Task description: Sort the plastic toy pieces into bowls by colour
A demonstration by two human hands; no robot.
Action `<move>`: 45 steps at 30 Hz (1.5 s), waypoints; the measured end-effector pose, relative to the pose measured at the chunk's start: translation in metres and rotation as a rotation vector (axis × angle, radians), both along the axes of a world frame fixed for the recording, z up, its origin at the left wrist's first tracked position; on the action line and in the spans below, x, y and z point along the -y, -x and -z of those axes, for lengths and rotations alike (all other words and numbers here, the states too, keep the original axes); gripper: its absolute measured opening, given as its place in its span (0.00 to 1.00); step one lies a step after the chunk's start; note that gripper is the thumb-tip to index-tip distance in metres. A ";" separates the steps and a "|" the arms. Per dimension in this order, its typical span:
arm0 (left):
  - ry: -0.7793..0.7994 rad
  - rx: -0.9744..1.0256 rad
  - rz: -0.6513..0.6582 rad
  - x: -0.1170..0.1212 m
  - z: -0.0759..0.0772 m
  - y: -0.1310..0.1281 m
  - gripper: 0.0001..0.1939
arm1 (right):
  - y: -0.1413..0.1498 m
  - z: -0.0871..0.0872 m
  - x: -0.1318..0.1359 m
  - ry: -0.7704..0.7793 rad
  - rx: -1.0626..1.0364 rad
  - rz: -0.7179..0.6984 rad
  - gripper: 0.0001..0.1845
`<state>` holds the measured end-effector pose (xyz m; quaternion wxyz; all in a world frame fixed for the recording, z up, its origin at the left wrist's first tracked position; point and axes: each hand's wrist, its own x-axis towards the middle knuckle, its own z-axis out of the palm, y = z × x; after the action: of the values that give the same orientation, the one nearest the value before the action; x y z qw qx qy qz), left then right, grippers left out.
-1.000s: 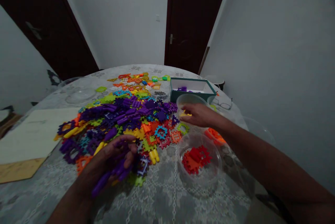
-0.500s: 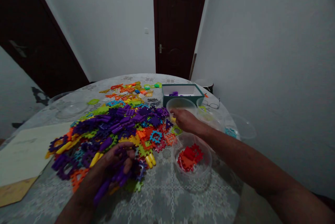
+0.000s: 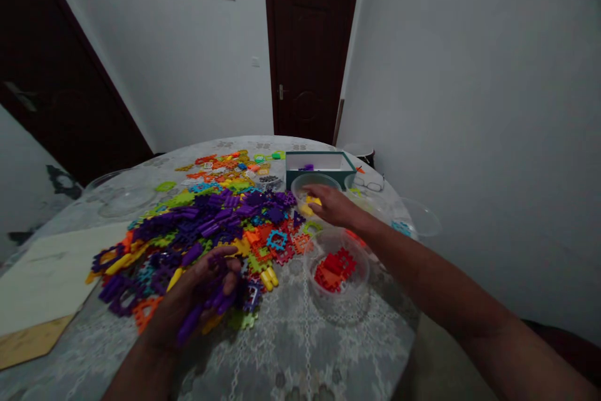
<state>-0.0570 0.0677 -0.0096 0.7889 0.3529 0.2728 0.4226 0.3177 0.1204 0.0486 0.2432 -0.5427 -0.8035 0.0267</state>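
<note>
Gently is the way to go here. The right grip (image 3: pixel 331 204) is at the mouth of a clear tub (image 3: pixel 295 193), and yellow bits (image 3: pixel 310 207) are right below it, inside that tub as far as I can see. I cannot tell if the right grip pinches one of them. A low, soft touch should work best, with the wrist off the rim so the tub does not tip. The left grip (image 3: pixel 200 274) curls round some purple bits (image 3: pixel 190 324), close to the near edge of the big pile (image 3: pixel 225 213). It should hold them snug, so none slip out.

Now let's count. One tub is under the right grip. One red-bit tub (image 3: pixel 359 276) stands nearer to me than that grip, on the surface (image 3: pixel 291 341). Past the right grip are one green box (image 3: pixel 290 177) and, off to its right, one pair of glasses (image 3: pixel 369 186). Two yellow sticks (image 3: pixel 269 279) lie side by side, just right of the left grip. One blue ring (image 3: pixel 277 239) lies a bit past them. The purple bits in the left grip overlap too much to count, and the pile has far too many.
</note>
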 end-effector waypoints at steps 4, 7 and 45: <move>-0.026 -0.009 0.042 0.000 -0.002 -0.001 0.20 | -0.037 -0.008 0.063 -0.138 0.006 0.174 0.19; -0.053 -0.031 0.056 0.002 -0.004 -0.004 0.20 | -0.062 0.008 0.118 -0.134 0.115 0.336 0.20; -0.153 0.034 0.118 0.014 -0.001 -0.031 0.21 | 0.030 0.084 0.184 -0.197 -0.019 0.237 0.18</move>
<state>-0.0262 0.0538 -0.0091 0.7878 0.4203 0.2053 0.4008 0.2873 -0.0640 -0.0354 0.3042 -0.6070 -0.7302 -0.0759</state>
